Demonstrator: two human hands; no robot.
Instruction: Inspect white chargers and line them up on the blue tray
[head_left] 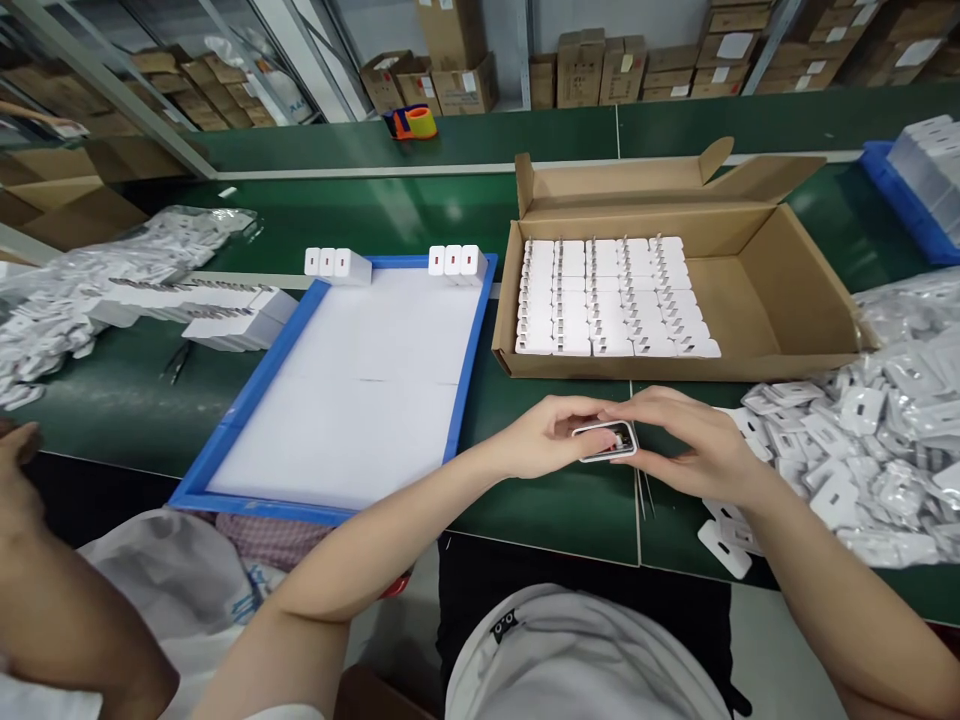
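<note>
A small white charger housing point(630, 445) is held over the front of the table, its open end up and some inner parts visible. My left hand point(544, 437) grips it from the left, with the thumb over the opening. From the other side, the fingers and thumb of my right hand point(694, 440) close around its right end. Thin metal prongs, perhaps tweezers point(642, 495), lie on the table just below. Close to my right wrist is a heap of white plastic cover plates point(862, 450), each with a small slot.
An open cardboard box point(795, 290) holds rows of white chargers point(611, 300). Left of it lies a blue-rimmed tray point(469, 350) with several finished-looking chargers point(457, 263) along its far edge. Bagged white parts point(150, 250) and another person's hand point(19, 470) are further left.
</note>
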